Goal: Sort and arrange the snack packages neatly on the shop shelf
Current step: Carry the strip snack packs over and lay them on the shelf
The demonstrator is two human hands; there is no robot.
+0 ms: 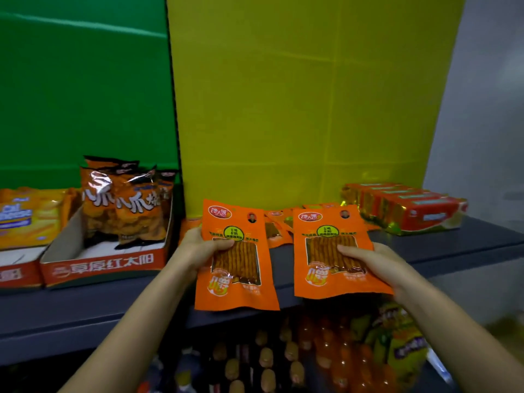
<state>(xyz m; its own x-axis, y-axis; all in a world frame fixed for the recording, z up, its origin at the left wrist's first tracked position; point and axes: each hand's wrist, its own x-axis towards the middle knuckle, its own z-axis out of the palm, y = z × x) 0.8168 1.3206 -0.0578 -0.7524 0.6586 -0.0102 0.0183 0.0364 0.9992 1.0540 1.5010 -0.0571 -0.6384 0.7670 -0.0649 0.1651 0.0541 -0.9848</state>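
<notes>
I hold two flat orange snack packets side by side over the front of the dark shelf (425,248). My left hand (198,248) grips the left orange packet (238,290) by its left edge, thumb on its clear window. My right hand (371,262) grips the right orange packet (326,282) from the right, thumb across its window. Behind them, several more of the same orange packets (279,225) lie loosely on the shelf against the yellow back panel (297,109).
A red open display box (102,268) with upright orange chip bags (124,205) stands at left, beside yellow biscuit packs (28,217). A row of red wrapped packs (405,208) lies at the right rear. Bottles and bagged goods (340,355) fill the lower shelf.
</notes>
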